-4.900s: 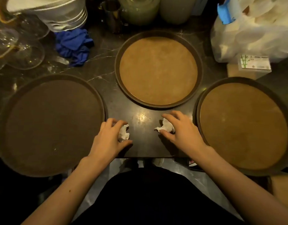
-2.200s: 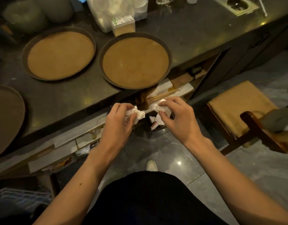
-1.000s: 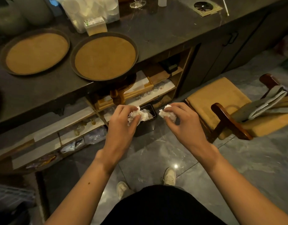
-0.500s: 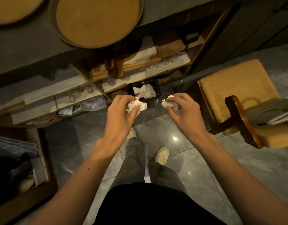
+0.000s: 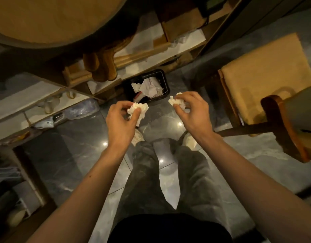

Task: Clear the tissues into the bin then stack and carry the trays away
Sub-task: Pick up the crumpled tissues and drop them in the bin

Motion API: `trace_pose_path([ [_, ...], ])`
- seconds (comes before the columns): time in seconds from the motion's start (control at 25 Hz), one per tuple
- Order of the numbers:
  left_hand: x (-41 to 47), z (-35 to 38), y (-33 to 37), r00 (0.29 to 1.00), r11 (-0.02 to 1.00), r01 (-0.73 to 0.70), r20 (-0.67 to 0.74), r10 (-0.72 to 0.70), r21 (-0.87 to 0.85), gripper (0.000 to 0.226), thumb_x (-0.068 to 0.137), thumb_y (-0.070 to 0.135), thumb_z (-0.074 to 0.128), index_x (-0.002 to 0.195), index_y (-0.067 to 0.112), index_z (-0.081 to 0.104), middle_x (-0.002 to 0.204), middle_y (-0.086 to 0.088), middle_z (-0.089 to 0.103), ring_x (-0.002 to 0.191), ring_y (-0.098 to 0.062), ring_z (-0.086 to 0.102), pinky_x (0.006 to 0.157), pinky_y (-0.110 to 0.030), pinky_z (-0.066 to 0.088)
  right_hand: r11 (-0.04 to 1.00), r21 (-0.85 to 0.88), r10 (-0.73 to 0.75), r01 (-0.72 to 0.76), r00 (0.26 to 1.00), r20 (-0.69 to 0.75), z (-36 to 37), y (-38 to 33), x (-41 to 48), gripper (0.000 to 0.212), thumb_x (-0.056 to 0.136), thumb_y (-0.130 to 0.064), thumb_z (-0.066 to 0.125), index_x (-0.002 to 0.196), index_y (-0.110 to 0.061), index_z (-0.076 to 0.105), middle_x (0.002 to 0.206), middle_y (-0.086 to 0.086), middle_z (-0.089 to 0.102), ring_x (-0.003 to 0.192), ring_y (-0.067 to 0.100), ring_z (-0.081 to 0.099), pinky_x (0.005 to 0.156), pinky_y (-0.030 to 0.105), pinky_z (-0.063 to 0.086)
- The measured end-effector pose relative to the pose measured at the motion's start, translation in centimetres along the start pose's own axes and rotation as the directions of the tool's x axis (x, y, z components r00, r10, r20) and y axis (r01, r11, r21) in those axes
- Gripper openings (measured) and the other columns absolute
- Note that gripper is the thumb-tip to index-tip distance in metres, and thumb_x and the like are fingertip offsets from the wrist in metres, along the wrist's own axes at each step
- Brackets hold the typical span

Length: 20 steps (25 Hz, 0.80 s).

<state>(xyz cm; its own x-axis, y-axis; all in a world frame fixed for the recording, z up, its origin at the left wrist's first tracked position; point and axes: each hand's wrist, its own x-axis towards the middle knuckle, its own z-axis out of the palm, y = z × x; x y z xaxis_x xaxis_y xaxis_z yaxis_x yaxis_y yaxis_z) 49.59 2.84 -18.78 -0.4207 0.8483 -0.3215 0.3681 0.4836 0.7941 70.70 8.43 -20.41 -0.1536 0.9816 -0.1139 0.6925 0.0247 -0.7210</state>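
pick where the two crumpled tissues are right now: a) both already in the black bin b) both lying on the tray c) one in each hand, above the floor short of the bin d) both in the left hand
c: the left hand pinches one tissue and the right hand pinches the other tissue, both short of the black bin, which already holds other paper.

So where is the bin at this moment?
In the head view the bin stands on the floor just above centre, tucked against the low shelves under the counter, just beyond the two hands' tissues and left of the cushioned chair.
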Motion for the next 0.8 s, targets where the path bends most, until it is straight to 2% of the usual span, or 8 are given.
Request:
trace_pose_path([
  [0.12,2.5,3.0,-2.8,0.992,0.99,0.128,0.002,-0.128,-0.05,0.021,0.085,0.03,0.07,0.103,0.027,0.06,0.113,0.0,0.062,0.093,0.0,0.059,0.069,-0.006,0.047,0.998,0.047,0.036,-0.037,0.999,0.034,2.9,3.9,3.2,0.026,0.086,-0.02,0.07,0.11,-0.01,0.071,0.109,0.004,0.062,0.096,0.013,0.061,0.084,0.034,0.054],
  [0.28,5.6,8.6,-7.1,0.966,0.959,0.252,-0.031,-0.258,-0.13,0.019,0.084,0.026,0.071,0.099,0.022,0.059,0.095,0.004,0.066,0.084,-0.004,0.062,0.065,-0.01,0.048,0.983,0.118,0.132,-0.14,0.989,0.071,6.8,10.5,7.9,0.028,0.085,-0.022,0.07,0.111,-0.012,0.069,0.108,0.01,0.062,0.094,0.022,0.065,0.081,0.04,0.056],
  [0.44,10.0,14.0,-11.5,0.898,0.879,0.427,-0.018,-0.44,-0.214,0.016,0.084,0.021,0.071,0.095,0.018,0.059,0.093,-0.006,0.064,0.083,-0.016,0.063,0.064,-0.022,0.05,0.971,0.146,0.173,-0.192,0.976,0.131,11.2,16.5,11.4,0.024,0.086,-0.022,0.071,0.108,-0.014,0.066,0.109,0.01,0.06,0.094,0.019,0.062,0.084,0.034,0.055],
  [0.6,14.7,18.4,-15.3,0.868,0.859,0.481,-0.047,-0.495,-0.175,0.018,0.086,0.019,0.069,0.097,0.008,0.061,0.084,-0.006,0.063,0.08,-0.018,0.061,0.063,-0.024,0.053,0.989,0.067,0.109,-0.131,0.958,0.264,16.5,20.7,13.4,0.026,0.087,-0.022,0.07,0.111,-0.016,0.065,0.113,0.011,0.058,0.096,0.02,0.059,0.076,0.019,0.043],
  [0.64,15.8,19.1,-16.0,0.866,0.861,0.484,-0.056,-0.497,-0.159,0.019,0.085,0.019,0.07,0.097,0.007,0.061,0.083,-0.005,0.063,0.08,-0.017,0.061,0.065,-0.023,0.054,0.994,0.036,0.084,-0.1,0.95,0.301,17.7,21.2,13.7,0.027,0.087,-0.022,0.069,0.113,-0.016,0.064,0.115,0.012,0.057,0.097,0.021,0.059,0.075,0.019,0.04],
  [0.72,17.7,20.2,-17.2,0.853,0.853,0.502,-0.08,-0.516,-0.145,0.017,0.085,0.018,0.071,0.093,0.006,0.062,0.084,-0.005,0.063,0.086,-0.019,0.062,0.079,-0.028,0.055,0.998,0.016,0.044,-0.053,0.937,0.345,19.8,21.8,14.6,0.03,0.087,-0.019,0.067,0.116,-0.016,0.063,0.119,0.012,0.055,0.099,0.025,0.058,0.075,0.017,0.038],
  [0.8,19.7,21.3,-18.2,0.845,0.85,0.514,-0.102,-0.525,-0.111,0.015,0.085,0.019,0.071,0.087,0.009,0.06,0.089,-0.007,0.064,0.094,-0.023,0.063,0.088,-0.037,0.053,1.0,0.011,0.013,-0.019,0.923,0.384,21.4,21.9,15.9,0.032,0.087,-0.014,0.065,0.119,-0.013,0.062,0.122,0.011,0.053,0.103,0.028,0.057,0.077,0.017,0.043],
])
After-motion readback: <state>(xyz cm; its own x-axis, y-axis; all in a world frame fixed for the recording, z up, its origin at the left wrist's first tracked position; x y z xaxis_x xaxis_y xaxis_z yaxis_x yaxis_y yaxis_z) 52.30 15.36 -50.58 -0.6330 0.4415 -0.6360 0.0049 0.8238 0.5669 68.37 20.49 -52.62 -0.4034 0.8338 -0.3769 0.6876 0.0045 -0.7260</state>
